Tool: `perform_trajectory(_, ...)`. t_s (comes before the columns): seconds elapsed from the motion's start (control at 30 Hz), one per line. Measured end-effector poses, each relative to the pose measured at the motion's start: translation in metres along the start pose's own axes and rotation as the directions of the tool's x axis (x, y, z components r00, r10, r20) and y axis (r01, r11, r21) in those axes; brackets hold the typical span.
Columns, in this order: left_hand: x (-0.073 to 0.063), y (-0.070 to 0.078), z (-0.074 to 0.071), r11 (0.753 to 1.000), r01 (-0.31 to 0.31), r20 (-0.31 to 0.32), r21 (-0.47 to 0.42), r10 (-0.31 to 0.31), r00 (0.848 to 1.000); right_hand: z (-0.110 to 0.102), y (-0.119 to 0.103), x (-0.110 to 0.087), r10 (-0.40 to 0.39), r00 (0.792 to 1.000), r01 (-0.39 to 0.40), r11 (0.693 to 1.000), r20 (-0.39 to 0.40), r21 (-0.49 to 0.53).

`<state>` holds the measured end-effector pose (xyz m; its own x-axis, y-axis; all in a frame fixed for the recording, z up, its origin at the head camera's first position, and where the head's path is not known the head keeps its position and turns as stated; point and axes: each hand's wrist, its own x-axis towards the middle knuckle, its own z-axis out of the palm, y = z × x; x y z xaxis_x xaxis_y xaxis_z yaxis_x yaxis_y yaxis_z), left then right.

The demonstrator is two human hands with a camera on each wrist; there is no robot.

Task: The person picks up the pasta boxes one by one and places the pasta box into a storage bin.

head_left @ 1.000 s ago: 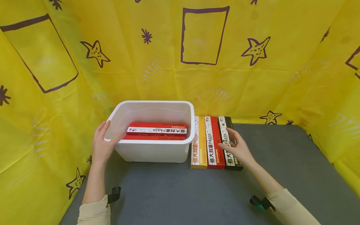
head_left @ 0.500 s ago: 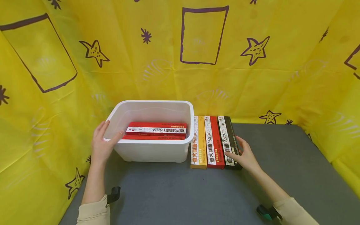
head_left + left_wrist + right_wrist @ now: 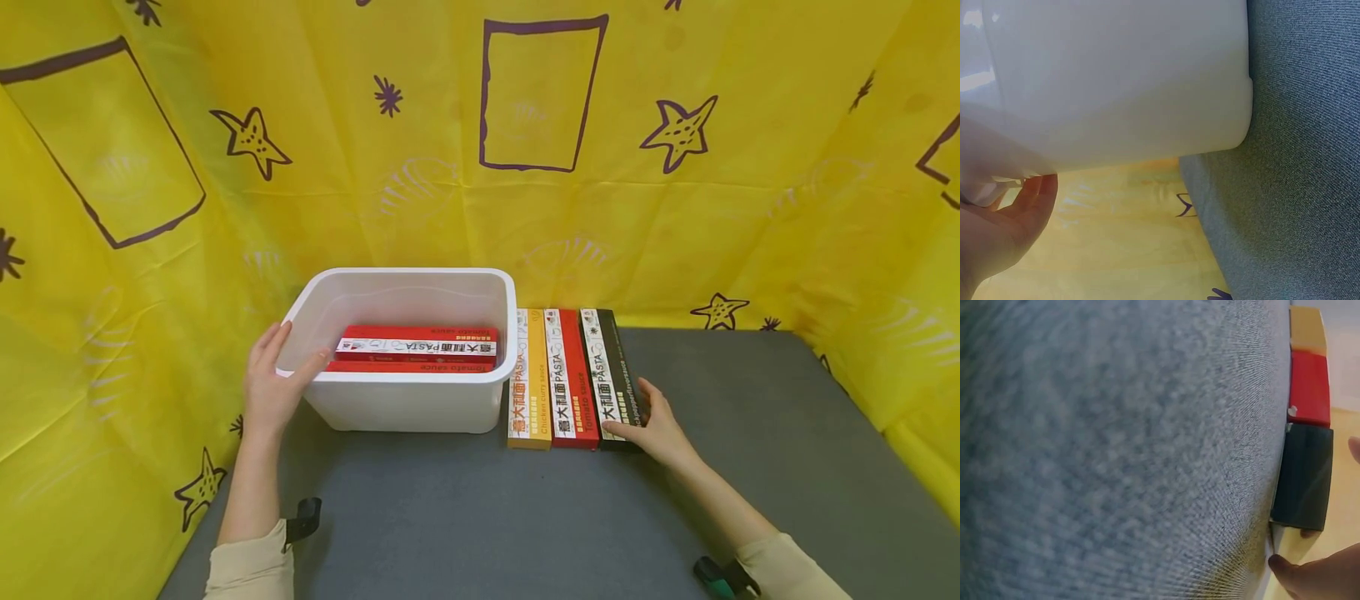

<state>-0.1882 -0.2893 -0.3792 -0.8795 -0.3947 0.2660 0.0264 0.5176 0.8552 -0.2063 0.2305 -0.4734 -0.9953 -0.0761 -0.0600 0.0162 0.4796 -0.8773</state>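
White bin point(image 3: 405, 407): upright on the grey table point(image 3: 450, 517), mouth up, long side toward the person, likely so either hand can reach in.
Left hand point(image 3: 273, 387): hooked over the bin's near left corner, thumb over the inside and fingers curled along the outside, I'd say to keep it from sliding.
Boxed-in pair point(image 3: 417, 344): two red tomato-sauce pasta boxes lying lengthwise inside the bin, presumably the way they fit best.
Right of the bin: a chicken-curry pasta box point(image 3: 531, 379), a third tomato-sauce box point(image 3: 572, 379) and a black-pepper pasta box point(image 3: 611, 375) lie side by side, labels up, which leaves their flavours readable.
Right hand point(image 3: 663, 433): at the black-pepper box, farthest of the row from the bin; thumb and fingers spread apart about its near end, a stance that suits its width. Whether any fingertip touches, I can't tell.
Bin's front wall: hides most of the nearer red box; beside or beneath its twin, I can't make out.
Right thumb: cut off in the right wrist view.
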Motion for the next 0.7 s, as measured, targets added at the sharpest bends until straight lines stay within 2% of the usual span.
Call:
perform_trajectory(0.13,0.0002,0.0001,-0.0006,1.0,0.005,0.005,0.008,-0.005,1.0,0.0005,0.0017,0.0,0.002,1.0,-0.002,1.0,0.013,-0.012)
perform_trajectory(0.43,0.0001,-0.0002,-0.0008,1.0,0.009,0.003,0.006,-0.009,1.0,0.0012,0.0051,0.0037,0.003,0.999,0.004,0.993,0.053,-0.115)
perform_trajectory(0.7,0.0006,-0.0012,0.0003,1.0,-0.003,-0.01,0.009,0.003,1.0,0.0019,0.0086,0.0058,-0.073,0.996,0.083,0.977,0.058,-0.197)
